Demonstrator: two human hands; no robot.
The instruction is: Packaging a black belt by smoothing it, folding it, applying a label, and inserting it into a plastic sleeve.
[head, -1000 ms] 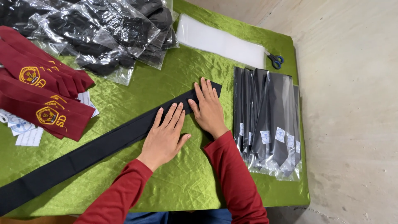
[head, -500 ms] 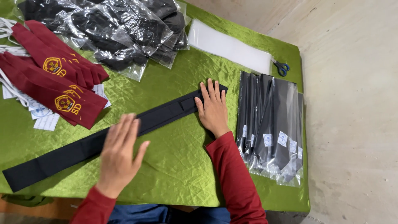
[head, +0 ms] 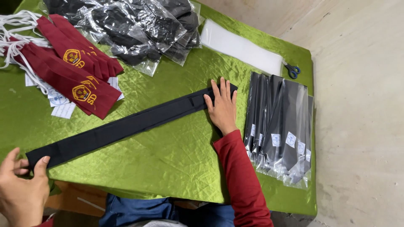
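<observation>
A long black tie [head: 126, 126] lies stretched diagonally across the green satin tablecloth [head: 168, 164]. My right hand [head: 221, 106] rests flat on its wide upper-right end, fingers spread and pressing it down. My left hand [head: 23, 187] is at the lower-left table edge, thumb and fingers pinching the tie's narrow end.
Maroon ties [head: 75, 71] with yellow emblems and white cords lie at the left. Clear bags of dark cloth [head: 134, 29] are piled at the back. Bagged black ties [head: 280, 126] are stacked at the right, beside white sheets [head: 242, 46] and blue-handled scissors [head: 292, 70].
My left hand has slid from the tie's middle down to its narrow lower-left end and taken hold of it. My right hand stays on the wide end.
</observation>
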